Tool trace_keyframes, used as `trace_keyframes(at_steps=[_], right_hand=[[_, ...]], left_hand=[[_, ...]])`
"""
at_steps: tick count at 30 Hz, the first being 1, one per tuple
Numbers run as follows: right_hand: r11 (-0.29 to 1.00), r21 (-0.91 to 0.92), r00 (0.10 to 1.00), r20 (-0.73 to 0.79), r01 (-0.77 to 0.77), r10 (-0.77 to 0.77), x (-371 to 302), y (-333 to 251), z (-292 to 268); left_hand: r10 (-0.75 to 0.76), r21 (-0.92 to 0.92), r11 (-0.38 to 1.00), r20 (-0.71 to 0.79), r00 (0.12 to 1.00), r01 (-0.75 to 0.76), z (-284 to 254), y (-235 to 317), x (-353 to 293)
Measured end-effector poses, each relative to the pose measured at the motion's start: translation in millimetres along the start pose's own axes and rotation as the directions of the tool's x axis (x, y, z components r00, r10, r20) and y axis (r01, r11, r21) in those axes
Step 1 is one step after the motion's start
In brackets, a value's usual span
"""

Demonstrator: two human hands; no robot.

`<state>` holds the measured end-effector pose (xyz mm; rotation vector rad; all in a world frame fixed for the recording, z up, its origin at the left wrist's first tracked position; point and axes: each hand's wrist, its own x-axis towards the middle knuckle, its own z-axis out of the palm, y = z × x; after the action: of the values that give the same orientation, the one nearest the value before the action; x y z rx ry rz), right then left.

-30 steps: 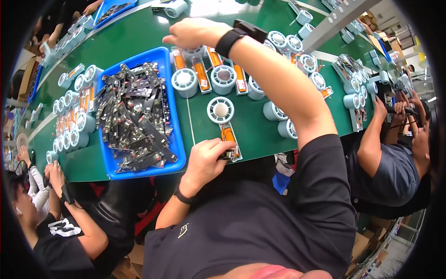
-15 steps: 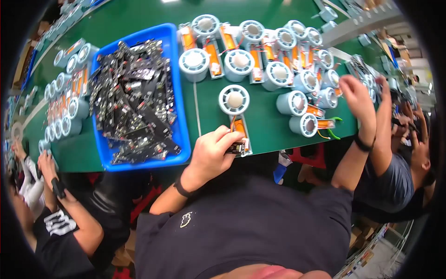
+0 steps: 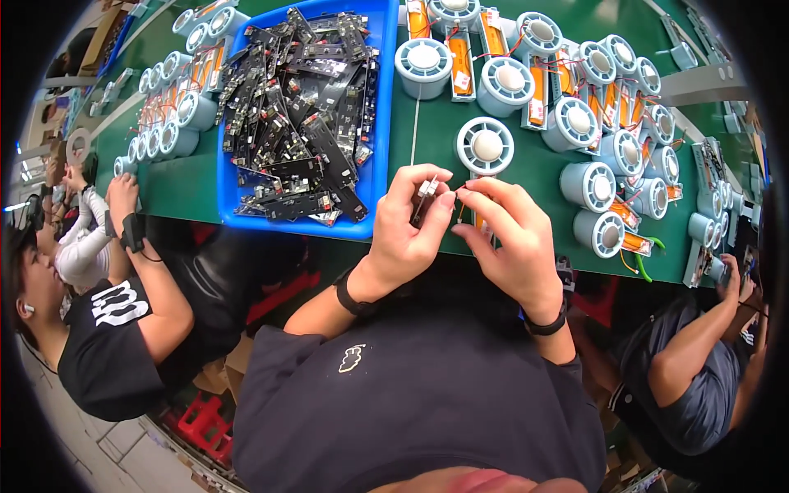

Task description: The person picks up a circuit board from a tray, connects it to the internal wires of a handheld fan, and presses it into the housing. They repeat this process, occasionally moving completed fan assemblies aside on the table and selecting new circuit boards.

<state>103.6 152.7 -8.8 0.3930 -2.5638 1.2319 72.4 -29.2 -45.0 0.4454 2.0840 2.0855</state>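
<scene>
My left hand (image 3: 401,234) is closed on a small black circuit board (image 3: 425,200) with pale connectors on its edge, held upright between thumb and fingers. Close beside it, my right hand (image 3: 519,242) is closed, its fingertips pinching what looks like a thin wire (image 3: 462,210). Just beyond both hands a light blue round housing (image 3: 485,146) with a pale domed centre lies on the table. The strip joined to its near side is mostly hidden behind my right hand. To the left stands a blue tray (image 3: 385,123) heaped with black circuit boards (image 3: 304,123).
Several light blue housings with orange battery packs (image 3: 538,94) fill the back and right of the green table (image 3: 436,123). A green wire (image 3: 645,263) hangs near the front edge. Another group of housings (image 3: 197,111) stands far left. People sit working on both sides.
My right hand has come in from the far right to meet the left. The circuit board has been raised off the strip by my left hand. The view has shifted, so the table appears further right.
</scene>
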Motion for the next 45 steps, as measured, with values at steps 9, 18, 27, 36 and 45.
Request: trace_keyframes(at_steps=[9,18,27,36,45], right_hand=[[0.986,0.117,0.979,-0.180,0.118,-0.095,4.9,9.4,3.8],[0.985,0.173,0.981,-0.192,-0.002,0.036,5.5,0.7,19.5],[0.969,0.244,0.984,-0.160,-0.032,0.073,3.5,-5.0,14.3],[0.995,0.101,0.980,-0.198,0.007,0.013,-1.9,-3.9,16.4],[0.995,0.094,0.986,-0.167,0.040,-0.023,0.1,-8.8,12.0]], left_hand=[[-0.061,0.060,0.997,0.114,0.992,0.054,-2.7,33.8,15.8],[0.019,0.000,1.000,0.315,0.949,-0.020,-24.1,33.9,29.2],[-0.081,-0.084,0.991,0.277,0.957,0.108,-16.3,15.0,3.2],[-0.001,-0.086,0.996,0.322,0.947,0.031,-16.9,12.7,-0.2],[-0.005,-0.114,0.993,0.284,0.959,0.039,-13.8,17.7,-6.4]])
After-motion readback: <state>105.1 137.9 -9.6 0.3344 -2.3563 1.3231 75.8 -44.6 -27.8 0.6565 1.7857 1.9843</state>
